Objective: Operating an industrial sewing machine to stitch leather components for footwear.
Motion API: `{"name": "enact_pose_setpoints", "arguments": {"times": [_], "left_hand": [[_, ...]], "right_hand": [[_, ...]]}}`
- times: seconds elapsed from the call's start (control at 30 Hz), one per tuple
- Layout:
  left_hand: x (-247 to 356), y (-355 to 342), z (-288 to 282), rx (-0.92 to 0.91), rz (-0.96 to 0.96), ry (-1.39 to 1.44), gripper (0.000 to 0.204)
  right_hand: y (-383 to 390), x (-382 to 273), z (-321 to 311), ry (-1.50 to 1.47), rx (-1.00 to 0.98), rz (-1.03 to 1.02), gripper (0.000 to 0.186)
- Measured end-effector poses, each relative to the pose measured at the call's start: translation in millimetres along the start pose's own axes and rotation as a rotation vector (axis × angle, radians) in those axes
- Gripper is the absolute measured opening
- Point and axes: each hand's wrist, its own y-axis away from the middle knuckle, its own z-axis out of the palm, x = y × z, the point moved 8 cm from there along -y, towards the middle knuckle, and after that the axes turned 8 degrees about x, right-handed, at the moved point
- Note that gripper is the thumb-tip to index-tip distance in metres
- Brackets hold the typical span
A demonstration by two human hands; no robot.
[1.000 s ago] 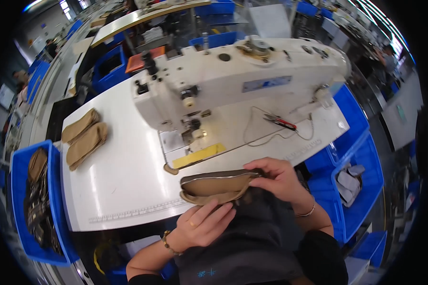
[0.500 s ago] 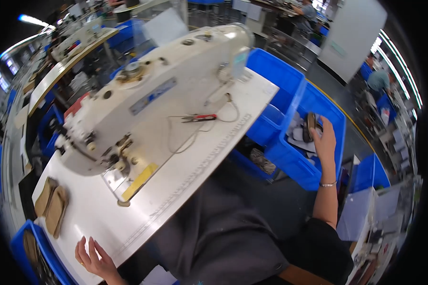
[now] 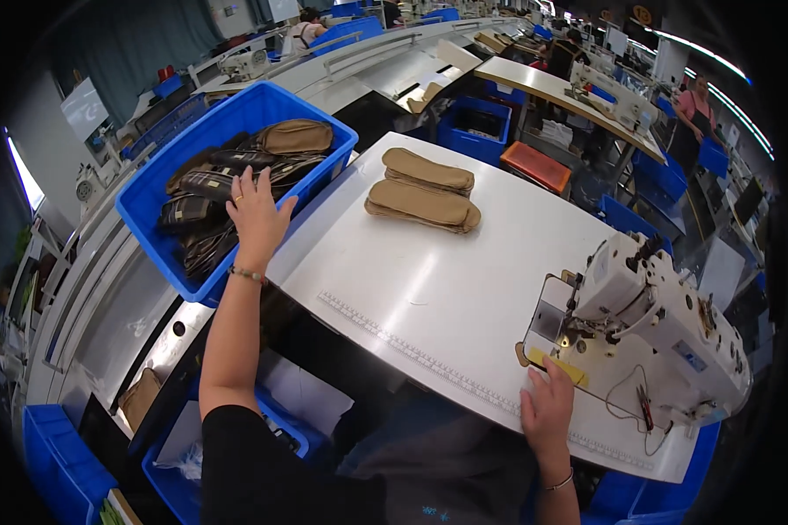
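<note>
White and glossy, the counter (image 3: 429, 280) caught the overhead light in a long streak, and from where I stood both bare hands showed plainly against it and its surroundings. At one end, the left hand (image 3: 263, 219) hung with fingers spread over the dark fabric pieces (image 3: 206, 210) heaped in a blue bin (image 3: 236, 114); it gripped nothing that I could make out, and I couldn't tell whether the fingertips touched the cloth. Since those pieces overlapped in a loose tangle, I judged that a clean pick called for pinching one by its edge and easing it free, without dragging its neighbours. A tan piece (image 3: 298, 137) lay on top at the bin's far corner.

Near the machine, the right hand (image 3: 550, 402) was loosely open, fingertips at the yellow strip (image 3: 569, 369), though contact was uncertain. Resting it clear of the needle area seemed wise while the other arm stretched away.

Farther out, two tan stacks (image 3: 425, 206) lay side by side on the counter, edges fairly even. Beyond the right hand stood the white sewing machine (image 3: 639, 306), with red-handled snips (image 3: 645, 409) beside its base.
</note>
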Motion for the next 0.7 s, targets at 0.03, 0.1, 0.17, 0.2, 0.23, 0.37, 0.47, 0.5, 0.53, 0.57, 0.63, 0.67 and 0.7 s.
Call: {"name": "enact_pose_setpoints", "arguments": {"times": [0.03,0.1,0.17,0.2,0.23,0.37,0.47,0.5,0.53,0.57,0.63,0.67,0.7], "left_hand": [[-17,-11,1,-0.089,-0.11,-0.099,0.083],[-61,-30,21,-0.269,-0.15,-0.185,0.097],[-101,-41,33,-0.485,-0.189,-0.155,0.115],[-118,-44,36,-0.588,-0.165,-0.152,0.117],[-134,-44,40,-0.693,-0.14,-0.146,0.119],[-166,-47,14,-0.61,-0.109,-0.065,0.109],[-178,-30,-1,-0.659,-0.097,-0.172,0.109],[-177,-26,-8,-0.66,-0.101,-0.173,0.109],[-169,-13,-8,-0.795,-0.109,-0.007,0.11],[-159,1,-4,-0.927,-0.115,0.165,0.111],[-150,20,-1,-0.916,-0.079,0.109,0.107],[-151,25,7,-0.825,-0.036,-0.094,0.101],[-156,29,12,-0.725,0.005,-0.297,0.095]], "right_hand": [[-6,-3,6,-0.009,-0.008,-0.02,0.037],[-13,-5,17,0.033,-0.014,-0.036,0.039],[-14,0,20,0.035,-0.025,0.02,0.039],[-13,5,19,0.042,-0.032,0.086,0.04],[-14,4,18,0.034,-0.038,0.083,0.04],[-14,8,19,0.06,-0.082,0.124,0.04],[-14,11,22,0.048,-0.093,0.144,0.04],[-14,11,22,0.05,-0.094,0.154,0.04],[-14,10,23,0.049,-0.097,0.153,0.04],[-15,10,23,0.05,-0.1,0.157,0.04],[-14,9,25,0.048,-0.109,0.16,0.04],[-14,9,24,0.059,-0.099,0.153,0.04],[-13,8,22,0.065,-0.087,0.143,0.04]]}}
